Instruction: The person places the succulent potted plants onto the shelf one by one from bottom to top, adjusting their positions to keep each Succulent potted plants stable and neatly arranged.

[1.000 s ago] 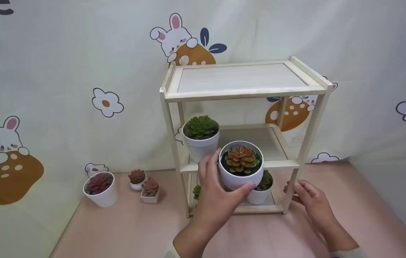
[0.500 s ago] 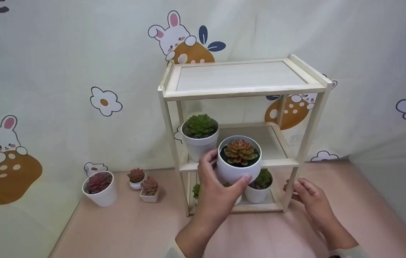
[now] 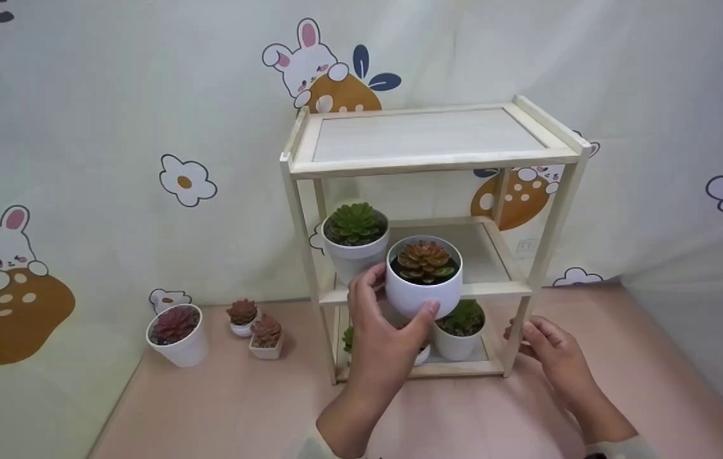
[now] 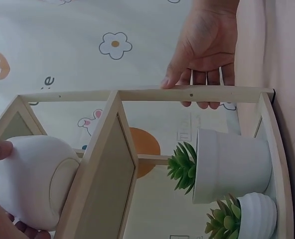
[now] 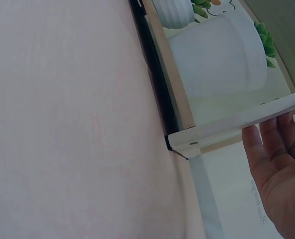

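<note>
My left hand (image 3: 387, 325) grips a round white pot (image 3: 424, 296) with an orange-red succulent (image 3: 424, 260), thumb in front and fingers at its left side. In the head view the pot overlaps the front edge of the middle shelf; in the left wrist view its base (image 4: 63, 186) is right at that edge. Low on the front right leg (image 3: 549, 236) of the wooden shelf rack (image 3: 431, 162), my right hand (image 3: 556, 357) holds on, with the thumb in front and fingers behind. A green succulent in a white pot (image 3: 355, 252) stands at the left of the middle shelf.
Potted green succulents, including one in a white pot (image 3: 459, 341), stand on the bottom shelf, partly hidden by my left arm. Left of the rack, a white pot with a dark red succulent (image 3: 176, 338) and two small potted succulents (image 3: 267, 338) sit on the pink tabletop (image 3: 227, 408).
My left hand has raised the round pot slightly toward the middle shelf and tilted it more upright. The right hand keeps its hold on the rack's leg.
</note>
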`<move>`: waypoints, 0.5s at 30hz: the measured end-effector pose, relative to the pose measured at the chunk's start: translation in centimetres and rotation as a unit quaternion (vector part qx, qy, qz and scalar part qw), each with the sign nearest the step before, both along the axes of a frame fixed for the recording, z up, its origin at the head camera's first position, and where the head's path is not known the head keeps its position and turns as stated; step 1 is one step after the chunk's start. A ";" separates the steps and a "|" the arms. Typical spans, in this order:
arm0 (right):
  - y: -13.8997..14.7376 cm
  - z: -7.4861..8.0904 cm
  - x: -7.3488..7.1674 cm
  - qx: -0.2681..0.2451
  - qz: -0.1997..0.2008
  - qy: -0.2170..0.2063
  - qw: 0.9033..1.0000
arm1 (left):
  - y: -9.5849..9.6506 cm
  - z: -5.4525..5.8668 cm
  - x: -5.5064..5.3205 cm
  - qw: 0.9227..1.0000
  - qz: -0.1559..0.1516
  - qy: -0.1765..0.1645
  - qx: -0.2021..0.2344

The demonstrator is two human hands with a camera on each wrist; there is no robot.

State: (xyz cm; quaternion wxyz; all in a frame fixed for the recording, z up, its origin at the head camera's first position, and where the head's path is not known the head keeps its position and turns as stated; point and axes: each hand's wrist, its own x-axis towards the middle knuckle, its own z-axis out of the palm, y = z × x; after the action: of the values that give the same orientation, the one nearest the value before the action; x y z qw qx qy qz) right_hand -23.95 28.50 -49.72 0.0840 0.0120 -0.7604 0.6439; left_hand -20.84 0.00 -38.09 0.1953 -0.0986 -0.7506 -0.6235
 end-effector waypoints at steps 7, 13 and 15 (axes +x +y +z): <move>0.0 0.0 0.0 0.002 0.002 0.000 1.000 | 0.3 -0.1 0.1 0.998 0.028 0.032 -0.039; 0.0 0.0 0.0 -0.003 -0.003 0.002 1.000 | 0.4 -0.1 0.0 0.997 0.035 0.032 -0.055; 0.0 0.0 0.0 -0.004 -0.004 0.001 1.000 | 0.4 -0.1 0.0 0.998 0.033 0.024 -0.056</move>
State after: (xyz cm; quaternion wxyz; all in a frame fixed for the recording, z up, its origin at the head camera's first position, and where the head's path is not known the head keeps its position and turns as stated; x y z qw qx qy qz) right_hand -23.93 28.48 -49.76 0.0871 0.0097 -0.7577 0.6467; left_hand -20.85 0.43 -38.14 0.2279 -0.0998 -0.7824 -0.5709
